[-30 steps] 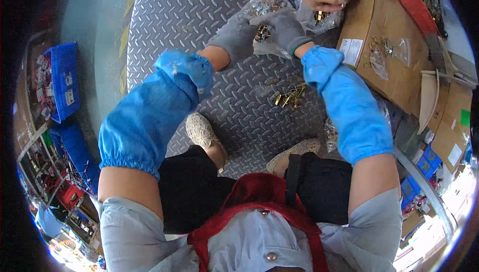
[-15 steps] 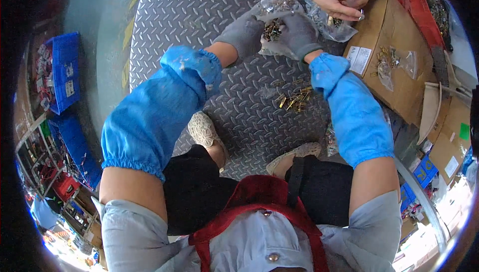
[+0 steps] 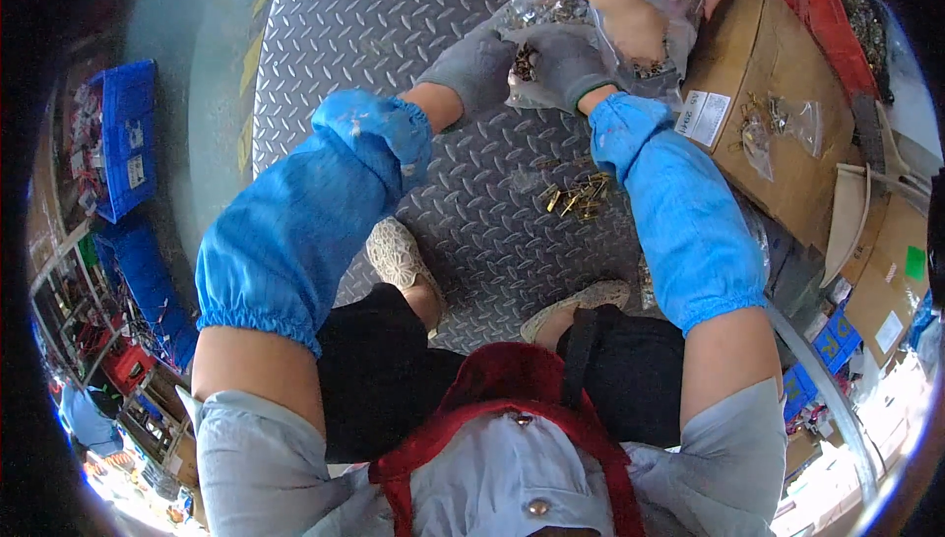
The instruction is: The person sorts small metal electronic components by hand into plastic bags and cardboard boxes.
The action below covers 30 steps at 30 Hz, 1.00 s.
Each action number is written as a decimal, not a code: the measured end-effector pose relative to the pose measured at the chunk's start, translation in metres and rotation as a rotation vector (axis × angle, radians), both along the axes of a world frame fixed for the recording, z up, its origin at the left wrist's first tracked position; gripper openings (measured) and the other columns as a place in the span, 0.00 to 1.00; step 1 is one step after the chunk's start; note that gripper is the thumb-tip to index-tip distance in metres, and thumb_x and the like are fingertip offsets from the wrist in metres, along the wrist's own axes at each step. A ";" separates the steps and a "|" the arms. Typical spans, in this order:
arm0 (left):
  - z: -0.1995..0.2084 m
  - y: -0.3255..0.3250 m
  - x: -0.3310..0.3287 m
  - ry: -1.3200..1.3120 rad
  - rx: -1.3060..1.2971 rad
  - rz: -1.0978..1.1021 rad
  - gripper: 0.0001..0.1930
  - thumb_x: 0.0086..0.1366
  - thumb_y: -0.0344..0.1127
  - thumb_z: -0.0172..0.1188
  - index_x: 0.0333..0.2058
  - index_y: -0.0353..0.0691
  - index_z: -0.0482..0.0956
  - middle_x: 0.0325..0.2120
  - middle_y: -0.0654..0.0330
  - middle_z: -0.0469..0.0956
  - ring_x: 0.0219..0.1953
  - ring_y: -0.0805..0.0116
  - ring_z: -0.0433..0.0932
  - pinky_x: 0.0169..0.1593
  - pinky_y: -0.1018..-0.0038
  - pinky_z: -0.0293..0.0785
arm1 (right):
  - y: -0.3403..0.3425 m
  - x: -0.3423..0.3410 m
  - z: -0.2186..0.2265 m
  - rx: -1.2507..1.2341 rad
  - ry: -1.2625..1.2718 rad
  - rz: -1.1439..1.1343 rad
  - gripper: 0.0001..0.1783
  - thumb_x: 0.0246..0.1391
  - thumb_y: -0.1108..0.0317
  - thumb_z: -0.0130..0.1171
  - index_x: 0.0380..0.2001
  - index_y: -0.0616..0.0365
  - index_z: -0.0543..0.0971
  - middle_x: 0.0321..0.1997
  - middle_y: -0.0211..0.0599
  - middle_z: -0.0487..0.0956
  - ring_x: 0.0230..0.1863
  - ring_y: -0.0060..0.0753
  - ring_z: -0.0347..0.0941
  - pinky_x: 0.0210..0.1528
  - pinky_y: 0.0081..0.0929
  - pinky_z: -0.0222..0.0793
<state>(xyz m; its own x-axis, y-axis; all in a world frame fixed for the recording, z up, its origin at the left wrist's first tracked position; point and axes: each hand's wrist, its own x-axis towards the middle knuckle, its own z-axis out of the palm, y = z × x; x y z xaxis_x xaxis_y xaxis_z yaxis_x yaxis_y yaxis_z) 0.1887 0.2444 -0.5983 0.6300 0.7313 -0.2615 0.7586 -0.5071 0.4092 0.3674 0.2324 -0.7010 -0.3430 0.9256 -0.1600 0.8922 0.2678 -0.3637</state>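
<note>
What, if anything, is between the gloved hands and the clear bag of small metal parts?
Nothing visible: the gloved left hand and right hand are both at the clear bag of small metal parts. A co-worker's hand is close on the right, at another bag, not between them.

A printed white label (image 3: pixel 702 117) is on the cardboard box (image 3: pixel 733 50) at two o'clock; white labels (image 3: pixel 136 171) mark the blue bin (image 3: pixel 120 94) at nine; large lettering (image 3: pixel 837 338) is on a blue crate (image 3: pixel 799 387) towards four.
</note>
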 end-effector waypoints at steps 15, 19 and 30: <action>0.005 -0.005 0.014 -0.220 0.095 -0.085 0.15 0.53 0.43 0.60 0.40 0.47 0.78 0.35 0.51 0.74 0.35 0.51 0.75 0.39 0.61 0.72 | -0.029 0.036 0.093 -0.553 0.624 -0.329 0.15 0.59 0.59 0.46 0.38 0.57 0.76 0.25 0.23 0.72 0.25 0.15 0.64 0.25 0.17 0.61; 0.001 -0.010 0.030 -0.286 0.106 -0.122 0.11 0.55 0.42 0.59 0.34 0.45 0.80 0.27 0.52 0.77 0.31 0.54 0.76 0.37 0.62 0.72 | -0.039 0.052 0.072 -0.283 0.553 -0.091 0.14 0.59 0.57 0.46 0.38 0.54 0.76 0.24 0.22 0.71 0.24 0.14 0.63 0.24 0.16 0.60; 0.000 -0.014 0.049 -0.256 0.070 -0.223 0.14 0.57 0.45 0.55 0.34 0.42 0.79 0.30 0.51 0.78 0.33 0.51 0.77 0.38 0.61 0.72 | -0.048 0.066 0.087 -0.569 0.528 -0.259 0.15 0.57 0.57 0.51 0.39 0.56 0.76 0.27 0.27 0.76 0.26 0.19 0.69 0.28 0.21 0.67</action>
